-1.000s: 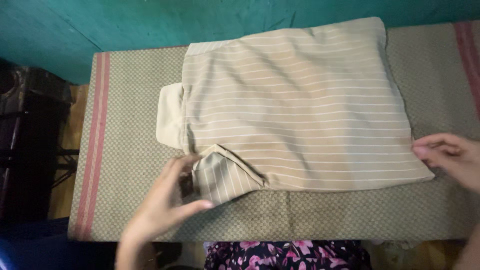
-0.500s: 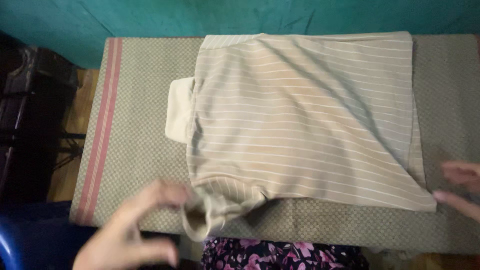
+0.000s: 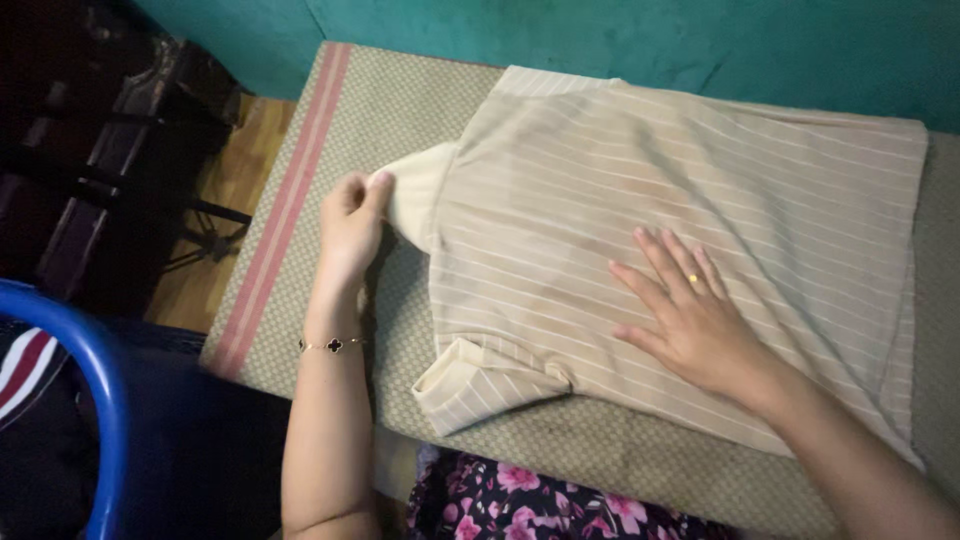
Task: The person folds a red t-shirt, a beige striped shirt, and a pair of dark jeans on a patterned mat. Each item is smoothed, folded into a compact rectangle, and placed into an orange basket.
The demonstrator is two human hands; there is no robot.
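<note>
the beige striped shirt (image 3: 680, 190) lies spread on the cloth-covered table (image 3: 300, 190), its back panel up, the plain collar (image 3: 415, 195) sticking out to the left and one sleeve (image 3: 480, 385) folded under at the near edge. the left hand (image 3: 350, 225) pinches the collar edge between thumb and fingers, closed on the fabric and drawing it outward. the right hand (image 3: 685, 320) lies flat on the body of the shirt, fingers spread and holding nothing, only pressing the cloth down (a ring shows on one finger).

to do this well, the flat hand should likely keep its weight steady near the middle so the panel does not slide while the other hand pulls the collar taut; a gentle, even pull looks better than a tug, since diagonal creases already run across the upper part of the shirt and could deepen.

around it: a teal wall (image 3: 650, 40) runs behind the table, a red stripe (image 3: 290, 190) edges the table cloth at the left, and a blue curved bar (image 3: 85, 350) sits near the left elbow. dark furniture (image 3: 90, 150) stands on the wooden floor beyond. the person's floral garment (image 3: 540, 500) shows below the table edge. the bunched sleeve at the near edge is the one lump in the way of a flat lie.
</note>
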